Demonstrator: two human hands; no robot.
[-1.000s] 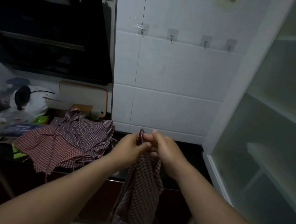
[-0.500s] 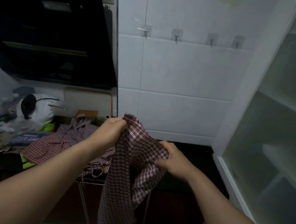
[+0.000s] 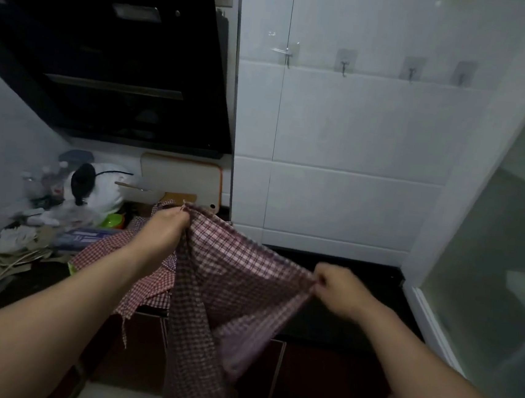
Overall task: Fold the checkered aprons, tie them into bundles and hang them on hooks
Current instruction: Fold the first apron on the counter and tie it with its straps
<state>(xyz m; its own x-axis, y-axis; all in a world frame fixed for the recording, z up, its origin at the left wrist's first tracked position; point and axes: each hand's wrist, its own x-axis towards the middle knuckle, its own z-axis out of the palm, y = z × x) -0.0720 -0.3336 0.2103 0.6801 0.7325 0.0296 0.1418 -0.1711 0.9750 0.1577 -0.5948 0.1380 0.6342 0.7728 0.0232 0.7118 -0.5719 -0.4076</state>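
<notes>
I hold a red-and-white checkered apron (image 3: 234, 279) stretched between my hands in front of the dark counter. My left hand (image 3: 168, 226) grips its upper left corner, raised higher. My right hand (image 3: 337, 289) pinches the opposite edge, lower and to the right. The rest of the apron hangs down past the counter edge toward the floor. A second checkered apron (image 3: 112, 248) lies crumpled on the counter behind my left arm, partly hidden. Several metal hooks (image 3: 344, 67) are stuck in a row on the white tiled wall above.
A black range hood (image 3: 107, 62) fills the upper left. Clutter, a white bag (image 3: 101, 189) and a cutting board (image 3: 183, 178) crowd the counter's left side. A glass-fronted white cabinet (image 3: 507, 238) stands at the right. Dark counter (image 3: 360, 272) lies under the hooks.
My hands, together at the apron's top a second ago, have moved apart. The left rose and went left, the right went right, and the cloth spread open between them.
</notes>
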